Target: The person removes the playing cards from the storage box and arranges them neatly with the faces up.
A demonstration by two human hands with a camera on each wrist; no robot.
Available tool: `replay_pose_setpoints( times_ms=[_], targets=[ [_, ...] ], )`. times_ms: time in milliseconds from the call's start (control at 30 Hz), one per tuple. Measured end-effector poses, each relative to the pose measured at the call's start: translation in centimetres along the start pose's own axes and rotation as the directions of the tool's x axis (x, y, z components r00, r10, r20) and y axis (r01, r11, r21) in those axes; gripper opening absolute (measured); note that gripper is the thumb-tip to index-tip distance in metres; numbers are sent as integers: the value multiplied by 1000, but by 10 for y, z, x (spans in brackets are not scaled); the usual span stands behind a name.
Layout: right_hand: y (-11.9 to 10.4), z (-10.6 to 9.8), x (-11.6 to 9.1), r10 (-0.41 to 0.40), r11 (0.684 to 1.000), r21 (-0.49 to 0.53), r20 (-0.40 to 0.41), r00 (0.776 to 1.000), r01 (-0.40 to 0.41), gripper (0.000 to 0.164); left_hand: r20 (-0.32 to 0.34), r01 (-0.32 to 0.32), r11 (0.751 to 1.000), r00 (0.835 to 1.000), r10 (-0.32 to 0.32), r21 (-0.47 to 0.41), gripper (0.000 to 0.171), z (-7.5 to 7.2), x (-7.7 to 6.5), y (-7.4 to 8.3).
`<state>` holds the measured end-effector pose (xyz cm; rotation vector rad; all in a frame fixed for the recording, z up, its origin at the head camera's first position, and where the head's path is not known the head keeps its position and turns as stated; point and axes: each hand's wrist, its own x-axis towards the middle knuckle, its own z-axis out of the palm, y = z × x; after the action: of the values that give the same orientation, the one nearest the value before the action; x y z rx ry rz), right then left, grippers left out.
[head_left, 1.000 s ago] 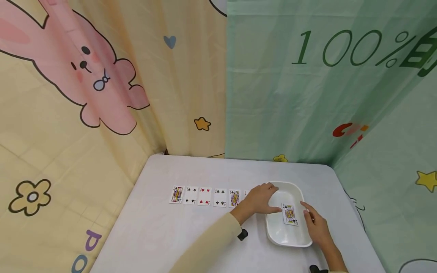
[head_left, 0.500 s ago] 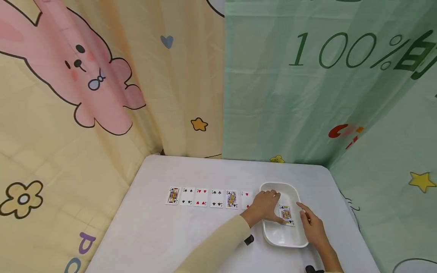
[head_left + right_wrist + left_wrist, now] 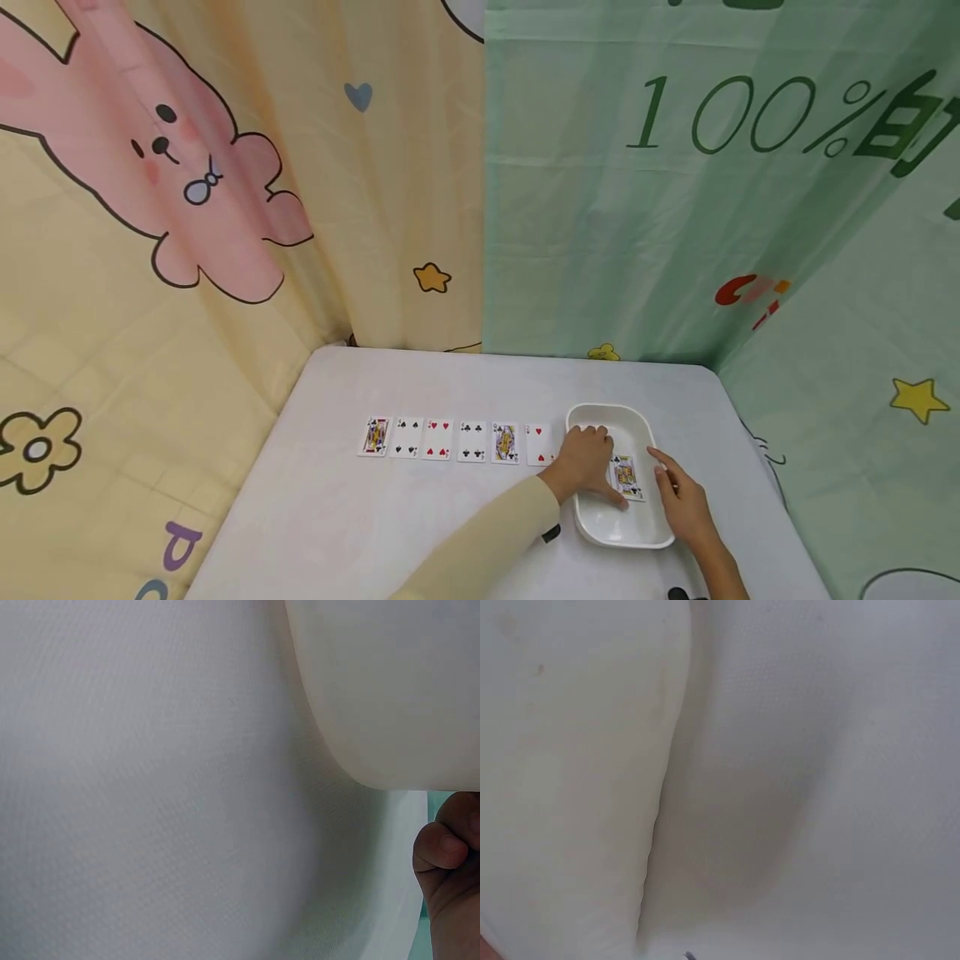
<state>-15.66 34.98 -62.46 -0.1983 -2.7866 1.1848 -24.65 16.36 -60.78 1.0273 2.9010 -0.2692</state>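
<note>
A white tray [image 3: 622,529] stands on the table's right half, with a face-up king playing card [image 3: 627,477] lying in it. My left hand [image 3: 588,462] reaches over the tray's left rim, fingers toward the back and thumb stretched out near the card's lower left corner. Its palm and fingers cover part of the tray's left side. At the opposite rim, my right hand [image 3: 686,504] holds the tray between thumb and index finger. The right wrist view shows curled fingers [image 3: 442,847] close by the tray's outer wall [image 3: 397,697]. Mostly tray wall [image 3: 577,765] fills the left wrist view.
Left of the tray, several face-up playing cards lie in a straight row, from a king [image 3: 374,436] to a red heart card [image 3: 539,445] close beside the tray. A white cloth [image 3: 322,517] covers the table. Printed curtains [image 3: 570,233] hang behind it.
My left hand has moved farther into the tray and toward me, its thumb now lower beside the card. My right hand has stayed at the rim. The whole head view has shifted slightly.
</note>
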Motion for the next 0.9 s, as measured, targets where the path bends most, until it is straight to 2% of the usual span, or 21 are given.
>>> replay_pose_setpoints(
  times_ms=[200,367,567,900],
  targets=[
    [1,-1,-1,6,1000,-11,12,1000,-6,44,-42,-5,1000,999,5,7,96,0,0,4],
    [2,-1,0,10,1000,-12,19,1000,-10,45,-46,-23,999,999,24,27,86,-1,-1,4],
    [3,0,0,-1,1000,-13,12,1000,1,44,-42,-57,998,998,57,2,88,-1,-2,1],
    [3,-2,0,-17,999,-32,15,1000,18,44,-69,-124,985,991,116,-117,94,-7,-7,-7]
  ],
)
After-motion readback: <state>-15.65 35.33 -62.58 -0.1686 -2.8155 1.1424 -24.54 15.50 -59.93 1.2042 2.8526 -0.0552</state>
